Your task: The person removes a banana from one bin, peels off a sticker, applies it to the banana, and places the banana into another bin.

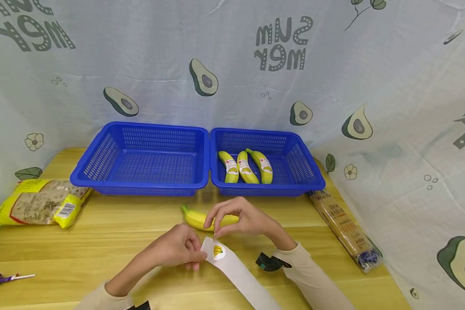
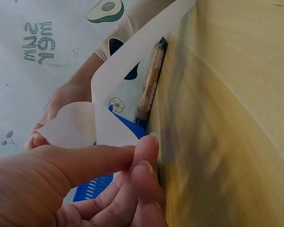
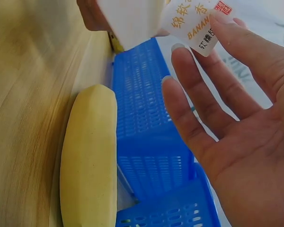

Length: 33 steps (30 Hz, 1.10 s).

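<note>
My left hand (image 1: 175,247) pinches the end of a long white strip of label backing paper (image 1: 245,277) between thumb and forefinger. A sticker (image 1: 218,252) with a banana picture is partly lifted from that strip. The fingertips of my right hand (image 1: 243,217) pinch the sticker's upper edge; in the right wrist view, the sticker (image 3: 191,23) shows orange lettering and a red mark, with thumb and forefinger on its corner. Just behind the hands, a yellow banana (image 1: 195,219) lies on the table, partly covered by the right hand in the head view.
Two blue baskets stand side by side at the back: the left basket (image 1: 139,189) and the right basket (image 1: 271,190), which holds three labelled bananas (image 1: 246,168). A yellow bag (image 1: 38,202) and a lollipop (image 1: 0,280) lie left. A long packet (image 1: 342,228) lies right.
</note>
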{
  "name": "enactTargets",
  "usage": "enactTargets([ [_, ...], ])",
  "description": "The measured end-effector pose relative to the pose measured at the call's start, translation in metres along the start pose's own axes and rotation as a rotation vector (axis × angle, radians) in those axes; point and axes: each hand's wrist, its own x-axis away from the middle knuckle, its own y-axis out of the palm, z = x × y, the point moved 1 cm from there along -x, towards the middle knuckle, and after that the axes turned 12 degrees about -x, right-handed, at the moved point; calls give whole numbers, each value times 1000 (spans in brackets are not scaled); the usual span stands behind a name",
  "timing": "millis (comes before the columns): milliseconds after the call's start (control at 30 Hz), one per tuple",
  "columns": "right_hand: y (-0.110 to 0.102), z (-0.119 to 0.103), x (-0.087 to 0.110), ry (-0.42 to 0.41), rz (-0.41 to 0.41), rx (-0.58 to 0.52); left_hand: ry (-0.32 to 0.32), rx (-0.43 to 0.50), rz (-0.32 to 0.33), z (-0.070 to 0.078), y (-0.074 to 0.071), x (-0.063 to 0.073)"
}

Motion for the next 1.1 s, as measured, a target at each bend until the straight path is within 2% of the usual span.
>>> enactTargets([
  [167, 0, -1, 0, -14, -1, -37, -35, -95, 38, -3, 5, 1],
  [333, -2, -3, 2, -16, 51, -19, -52, -192, 79, -5, 6, 2],
  [433, -3, -3, 2, -9, 80, -5, -87, -267, 86, -5, 7, 4],
  [567, -3, -3, 3, 0, 93, -3, -151, -412, 110, -4, 7, 6],
  [667, -3, -1, 3, 6, 94, -16, -135, -477, 172, -3, 2, 6],
  [733, -3, -1, 3, 13, 96, -22, -53, -443, 222, -1, -4, 5],
  [800, -3, 0, 3, 25, 102, -27, 62, -366, 266, 2, -12, 4],
  [900, -2, 1, 3, 54, 118, -20, 200, -174, 274, 7, -21, 3],
  [967, -1, 2, 3, 76, 129, -11, 229, -68, 278, 10, -23, 4],
  [1033, 1, 3, 2, 98, 136, -2, 218, 0, 297, 12, -23, 3],
  [1100, 3, 3, 0, 121, 144, -2, 198, 31, 323, 12, -20, 3],
])
